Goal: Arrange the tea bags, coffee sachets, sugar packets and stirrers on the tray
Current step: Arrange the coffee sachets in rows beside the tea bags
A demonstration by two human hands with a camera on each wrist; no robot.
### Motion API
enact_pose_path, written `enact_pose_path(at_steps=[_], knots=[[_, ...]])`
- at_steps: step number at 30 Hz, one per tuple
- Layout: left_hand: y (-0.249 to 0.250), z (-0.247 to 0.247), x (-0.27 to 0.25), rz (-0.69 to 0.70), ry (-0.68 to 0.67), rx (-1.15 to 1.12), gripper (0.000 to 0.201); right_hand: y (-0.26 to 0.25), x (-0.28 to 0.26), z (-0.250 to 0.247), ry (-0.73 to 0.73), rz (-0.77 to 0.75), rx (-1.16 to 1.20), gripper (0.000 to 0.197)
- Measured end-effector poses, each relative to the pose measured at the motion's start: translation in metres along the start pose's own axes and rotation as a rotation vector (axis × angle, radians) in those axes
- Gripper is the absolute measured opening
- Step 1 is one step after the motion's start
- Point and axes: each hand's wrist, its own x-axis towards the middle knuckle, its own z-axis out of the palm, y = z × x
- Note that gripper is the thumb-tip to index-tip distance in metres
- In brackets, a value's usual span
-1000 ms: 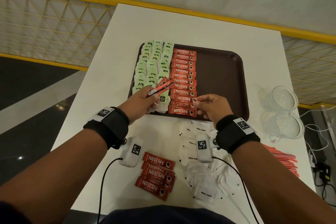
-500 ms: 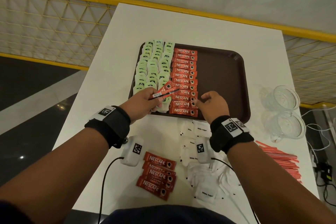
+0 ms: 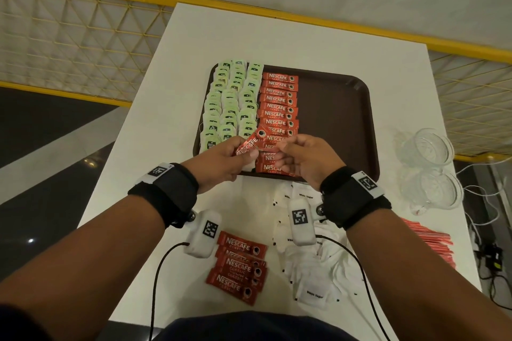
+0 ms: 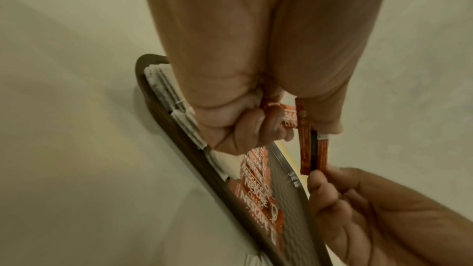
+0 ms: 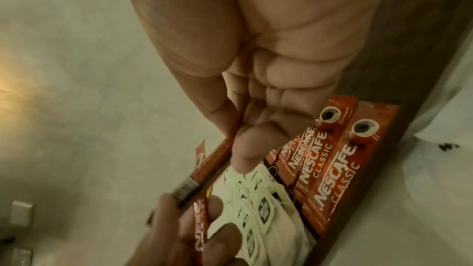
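Several red coffee sachets (image 3: 250,144) sit pinched in the left hand (image 3: 221,159), held above the near edge of the brown tray (image 3: 340,119), over the rows of green tea bags (image 3: 230,102) and laid-down sachets. To its right, the right hand (image 3: 302,159) meets it, thumb and fingers nipping the end of one held sachet. Both hands are close together, almost touching.
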Motion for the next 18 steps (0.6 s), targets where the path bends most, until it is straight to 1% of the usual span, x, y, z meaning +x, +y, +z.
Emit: enact_pose_path(at_steps=[3,4,5,7,8,9,14,16,18], knots=[[0.002,-0.003,0.000,-0.012,0.012,-0.078,0.047,0.002,0.000,0.000,0.025,-0.072,-0.001,0.012],[0.002,-0.003,0.000,-0.014,0.012,-0.084,0.047,0.002,0.000,0.000,0.038,-0.087,-0.012,0.013],[0.002,-0.004,0.001,-0.012,0.013,-0.072,0.043,0.002,0.000,0.000,0.047,-0.095,-0.025,0.016],[0.003,-0.004,0.003,0.009,0.041,-0.024,0.022,0.003,0.001,0.000,0.035,-0.102,-0.067,0.023],[0.003,-0.004,0.004,0.025,0.061,-0.009,0.015,0.004,0.002,-0.001,0.022,-0.103,-0.097,0.024],[0.003,-0.005,0.005,0.043,0.080,0.001,0.012,0.005,0.003,-0.001,0.013,-0.106,-0.130,0.022],[0.003,-0.013,0.007,0.081,0.118,0.139,0.013,0.007,0.007,-0.010,0.057,-0.183,-0.354,0.007],[0.005,-0.013,0.007,0.085,0.122,0.187,0.014,0.008,0.009,-0.013,0.071,-0.169,-0.367,0.007],[0.006,-0.013,0.008,0.081,0.143,0.193,0.016,0.010,0.013,-0.018,0.104,-0.151,-0.312,0.008]])
